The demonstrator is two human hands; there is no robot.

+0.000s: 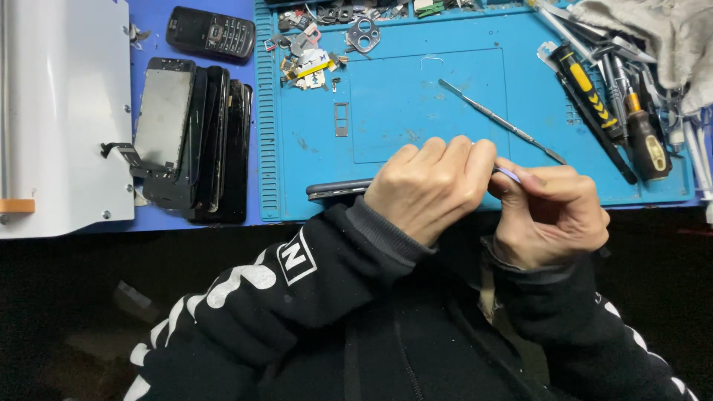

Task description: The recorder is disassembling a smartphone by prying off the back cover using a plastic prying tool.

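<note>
Both hands worked at the blue mat's (475,96) near edge: left hand (431,186) clamped on a dark phone (338,188), right hand (553,212) pinched a thin pick (508,174).

A blue work mat (416,111) carries a thin metal spudger (499,121), small loose parts (316,59) and screwdrivers (609,104) — beside it, a stack of dark phones (197,141), a keypad phone (210,33) and a white machine (63,111).

Blue counter (152,15) under even light, carrying a blue mat (416,104); white machine (67,111) at left.
</note>
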